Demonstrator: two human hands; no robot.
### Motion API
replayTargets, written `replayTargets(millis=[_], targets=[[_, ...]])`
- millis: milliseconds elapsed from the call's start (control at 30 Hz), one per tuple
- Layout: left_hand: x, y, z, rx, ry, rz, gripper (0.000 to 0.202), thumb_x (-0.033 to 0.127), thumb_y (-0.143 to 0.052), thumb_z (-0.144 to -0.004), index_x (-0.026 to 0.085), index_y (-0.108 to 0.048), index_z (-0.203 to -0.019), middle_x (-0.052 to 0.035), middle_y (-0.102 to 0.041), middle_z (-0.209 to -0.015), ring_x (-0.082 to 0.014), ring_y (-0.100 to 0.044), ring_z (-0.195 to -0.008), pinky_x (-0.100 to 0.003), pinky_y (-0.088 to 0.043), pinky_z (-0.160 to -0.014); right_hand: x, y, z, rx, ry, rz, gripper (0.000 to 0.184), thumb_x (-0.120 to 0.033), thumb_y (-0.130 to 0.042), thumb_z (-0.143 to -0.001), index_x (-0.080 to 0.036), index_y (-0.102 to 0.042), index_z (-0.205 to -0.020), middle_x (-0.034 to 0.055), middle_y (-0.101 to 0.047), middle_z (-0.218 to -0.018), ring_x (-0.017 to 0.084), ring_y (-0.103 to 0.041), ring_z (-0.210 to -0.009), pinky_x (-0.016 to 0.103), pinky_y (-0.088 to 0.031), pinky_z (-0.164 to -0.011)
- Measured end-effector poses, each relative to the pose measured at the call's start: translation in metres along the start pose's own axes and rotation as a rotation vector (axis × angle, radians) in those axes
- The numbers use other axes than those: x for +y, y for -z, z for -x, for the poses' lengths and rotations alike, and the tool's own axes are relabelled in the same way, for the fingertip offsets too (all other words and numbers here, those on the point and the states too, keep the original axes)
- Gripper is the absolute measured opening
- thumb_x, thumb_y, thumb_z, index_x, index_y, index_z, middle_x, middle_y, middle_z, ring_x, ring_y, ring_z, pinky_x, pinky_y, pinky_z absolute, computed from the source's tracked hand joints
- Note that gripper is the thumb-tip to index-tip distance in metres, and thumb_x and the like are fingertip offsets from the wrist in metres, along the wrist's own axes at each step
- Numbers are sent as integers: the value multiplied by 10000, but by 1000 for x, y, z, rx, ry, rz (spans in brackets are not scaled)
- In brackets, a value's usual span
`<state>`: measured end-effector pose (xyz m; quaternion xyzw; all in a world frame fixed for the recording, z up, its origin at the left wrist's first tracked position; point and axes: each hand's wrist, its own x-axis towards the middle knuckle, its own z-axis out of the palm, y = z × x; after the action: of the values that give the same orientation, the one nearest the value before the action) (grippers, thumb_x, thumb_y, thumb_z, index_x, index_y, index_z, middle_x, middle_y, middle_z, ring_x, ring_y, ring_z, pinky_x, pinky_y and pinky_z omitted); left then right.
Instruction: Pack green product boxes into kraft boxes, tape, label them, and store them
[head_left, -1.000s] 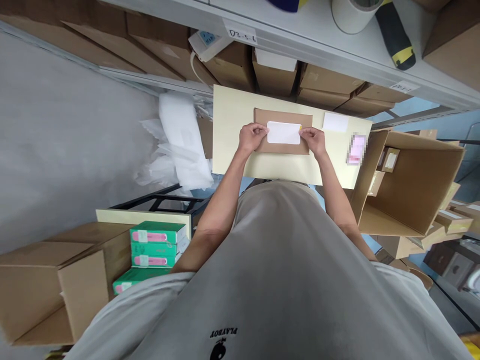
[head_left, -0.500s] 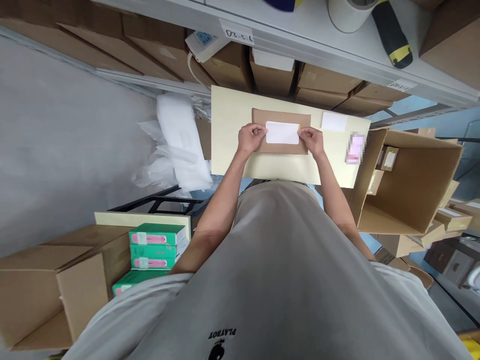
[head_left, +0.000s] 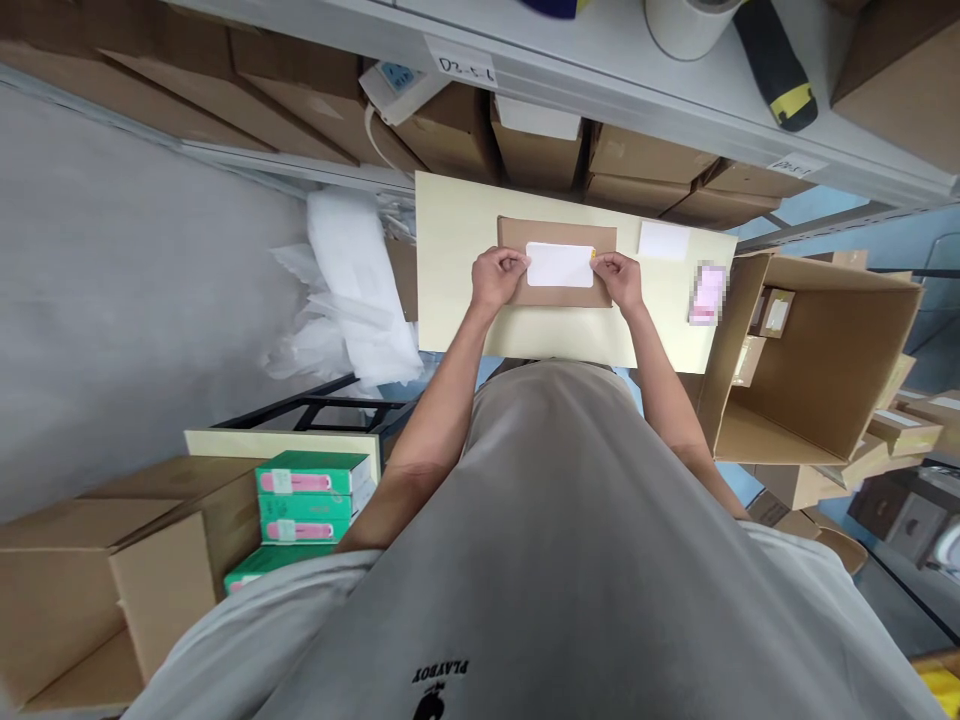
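A flat brown cardboard parcel (head_left: 559, 232) lies on a small pale yellow table (head_left: 450, 230). A white label (head_left: 559, 265) sits over the parcel's top. My left hand (head_left: 495, 277) pinches the label's left end with closed fingers. My right hand (head_left: 619, 279) pinches its right end, where a small yellow bit shows at the fingertips. Both hands rest on the parcel's near edge.
Another white slip (head_left: 664, 241) and a pink item (head_left: 709, 293) lie on the table's right. A big open carton (head_left: 825, 350) stands to the right, white plastic wrap (head_left: 352, 290) to the left, green boxes (head_left: 311, 495) lower left. Shelves of cartons rise behind, with a tape roll (head_left: 686, 25).
Hands, label and parcel keep the same pose; only the view has shifted slightly, moving everything up and left in the picture.
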<state>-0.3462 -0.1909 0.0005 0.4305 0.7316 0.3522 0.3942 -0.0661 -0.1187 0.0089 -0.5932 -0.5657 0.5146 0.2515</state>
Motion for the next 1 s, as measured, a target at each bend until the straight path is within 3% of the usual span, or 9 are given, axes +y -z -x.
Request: replayTargets(millis=[500, 1000], targets=[[-5, -4, 1, 41, -34, 15, 58, 205, -799, -922, 219, -843, -887, 3, -615, -757, -183, -578, -764, -342, -512, -826, 2, -3, 0, 15, 10, 16, 405, -614, -850, -923, -211, -824, -945, 55, -812, -985, 207, -682, -872, 391, -633, -914], [-4, -4, 6, 49, -54, 30, 60, 211, -815, -923, 237, -816, -870, 8, -588, -760, -193, -565, -769, -360, -512, -850, -2, -5, 4, 43, 2, 49, 268, -476, -848, -922, -210, -818, -918, 49, -802, -983, 185, -635, -827, 359, -600, -860]])
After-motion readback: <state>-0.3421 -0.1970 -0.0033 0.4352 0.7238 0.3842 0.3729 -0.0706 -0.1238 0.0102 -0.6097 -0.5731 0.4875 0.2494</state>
